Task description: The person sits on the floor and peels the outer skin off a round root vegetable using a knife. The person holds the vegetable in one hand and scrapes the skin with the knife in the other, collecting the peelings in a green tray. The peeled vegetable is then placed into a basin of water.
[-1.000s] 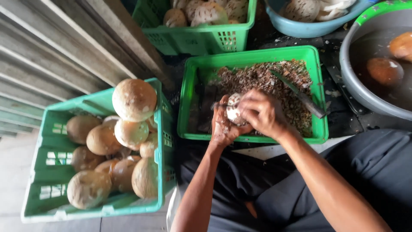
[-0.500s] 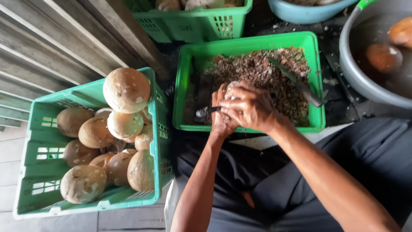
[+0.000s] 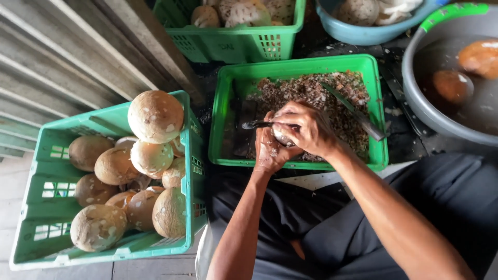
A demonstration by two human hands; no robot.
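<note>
A pale coconut piece (image 3: 282, 137) is cupped in the left hand (image 3: 270, 150) over the green tray (image 3: 223, 119); just above it, a blade (image 3: 254, 124), pointing left, is apparently gripped by the right hand (image 3: 306, 127)

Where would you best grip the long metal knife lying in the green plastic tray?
By the dark handle end of the long metal knife, coming from the right. It lies slanted on the brown shavings in the green plastic tray, handle near the right rim, blade pointing up-left.
</note>
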